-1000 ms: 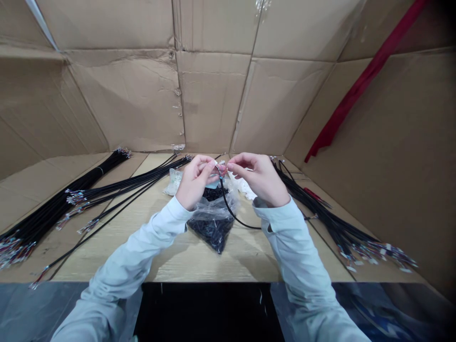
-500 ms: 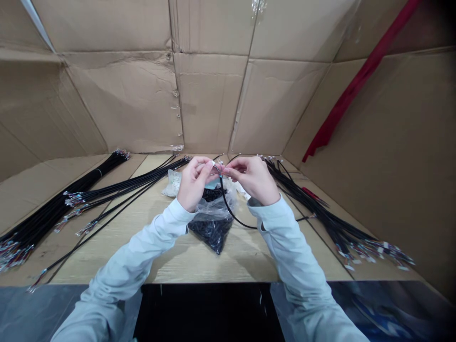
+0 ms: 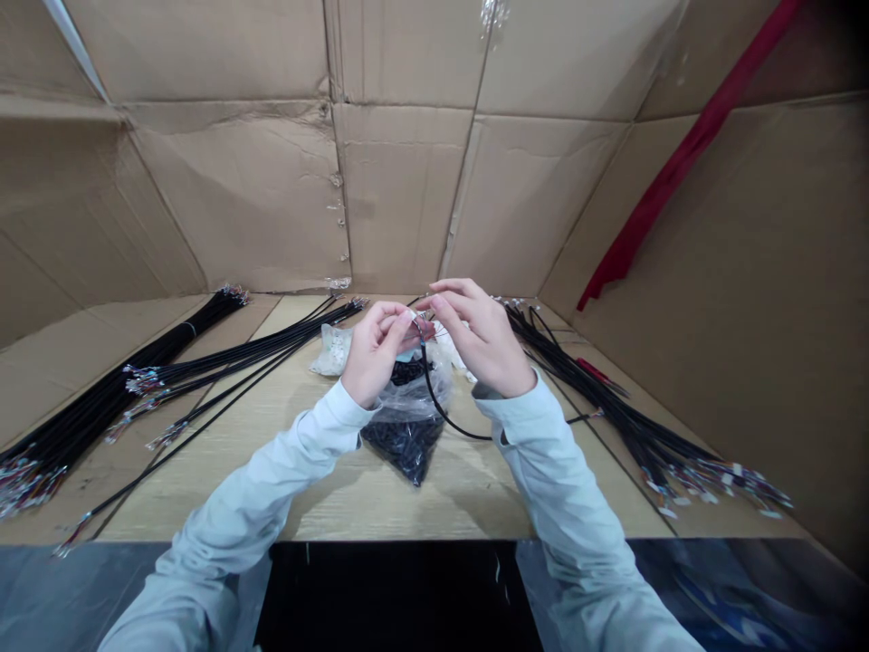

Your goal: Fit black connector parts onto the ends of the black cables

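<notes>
At the middle of the table, a black cable (image 3: 436,403) rises in a curve to its stripped end, where thin coloured wires fan out. My left hand (image 3: 370,358) pinches these wires, with a small white connector by the thumb and forefinger. My right hand (image 3: 485,342) is beside the same wire end, its fingers stretched out and apart over it. Whether its fingertips touch a wire is hard to make out. Below both hands lies a clear plastic bag (image 3: 407,444) of small black parts. The cable's lower run passes behind my right sleeve.
Bundles of black cables lie on the left (image 3: 163,349) and the right (image 3: 611,412) of the wooden table (image 3: 326,498). A bag of white parts (image 3: 331,351) sits behind my left hand. A red-handled tool (image 3: 597,373) is among the right cables. Cardboard walls (image 3: 407,190) enclose the table.
My right hand has loosened its pinch at the wires; its fingers have lifted and stretched out. My left hand keeps its hold almost in place.
</notes>
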Demonstrator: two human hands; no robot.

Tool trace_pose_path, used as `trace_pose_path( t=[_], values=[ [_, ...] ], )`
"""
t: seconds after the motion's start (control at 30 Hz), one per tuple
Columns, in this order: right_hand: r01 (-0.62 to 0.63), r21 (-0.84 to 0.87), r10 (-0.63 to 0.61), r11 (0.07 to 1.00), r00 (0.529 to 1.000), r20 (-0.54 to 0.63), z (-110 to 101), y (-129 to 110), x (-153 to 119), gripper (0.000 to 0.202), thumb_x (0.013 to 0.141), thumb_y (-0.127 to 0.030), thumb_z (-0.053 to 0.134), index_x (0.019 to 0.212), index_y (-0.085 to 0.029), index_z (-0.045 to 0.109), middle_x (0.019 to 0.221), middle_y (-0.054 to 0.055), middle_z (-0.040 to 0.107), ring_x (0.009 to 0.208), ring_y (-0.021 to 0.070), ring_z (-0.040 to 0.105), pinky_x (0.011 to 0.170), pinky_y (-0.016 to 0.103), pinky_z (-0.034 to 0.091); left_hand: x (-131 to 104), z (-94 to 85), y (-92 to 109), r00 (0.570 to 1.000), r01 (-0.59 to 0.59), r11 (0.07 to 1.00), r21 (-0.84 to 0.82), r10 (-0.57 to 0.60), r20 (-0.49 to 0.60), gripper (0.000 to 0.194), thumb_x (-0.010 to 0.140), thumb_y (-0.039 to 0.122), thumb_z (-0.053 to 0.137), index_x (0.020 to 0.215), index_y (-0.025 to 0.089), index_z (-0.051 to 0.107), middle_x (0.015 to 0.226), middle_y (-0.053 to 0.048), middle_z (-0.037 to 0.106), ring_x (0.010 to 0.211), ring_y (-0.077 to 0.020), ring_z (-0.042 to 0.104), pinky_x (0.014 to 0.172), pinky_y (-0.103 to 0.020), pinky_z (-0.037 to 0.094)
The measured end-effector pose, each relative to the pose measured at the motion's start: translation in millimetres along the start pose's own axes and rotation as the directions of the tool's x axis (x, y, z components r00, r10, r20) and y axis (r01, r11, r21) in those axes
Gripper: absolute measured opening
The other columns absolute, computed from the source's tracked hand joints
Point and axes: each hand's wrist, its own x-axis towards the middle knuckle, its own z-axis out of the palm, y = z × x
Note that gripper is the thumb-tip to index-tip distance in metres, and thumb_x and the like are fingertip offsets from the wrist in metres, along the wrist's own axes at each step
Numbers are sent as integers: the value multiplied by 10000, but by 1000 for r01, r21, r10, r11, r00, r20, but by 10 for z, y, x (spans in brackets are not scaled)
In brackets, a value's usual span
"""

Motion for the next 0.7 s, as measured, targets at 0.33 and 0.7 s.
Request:
trace_pose_path(
  t=[0.33, 0.7],
  values=[
    [-33, 138, 41, 990, 998, -55, -9, 30, -23, 178, 732, -309, 593, 776, -153, 668, 1073, 69, 556, 943, 148, 555, 793, 295, 485, 42, -20, -42, 999, 47, 998, -52, -48, -20, 270, 698, 352, 634, 810, 150, 494, 746, -8, 635, 719, -114, 633, 709, -261, 509],
    [-121, 301, 139, 946, 989, -41, -36, 70, -11, 106, 693, -234, 626, 701, -136, 663, 960, 57, 593, 823, 113, 577, 688, 245, 508, 43, -16, -24, 998, 58, 984, -169, -55, 20, 253, 702, 317, 638, 813, 149, 487, 741, -25, 651, 727, -146, 644, 767, -353, 505]
  ],
)
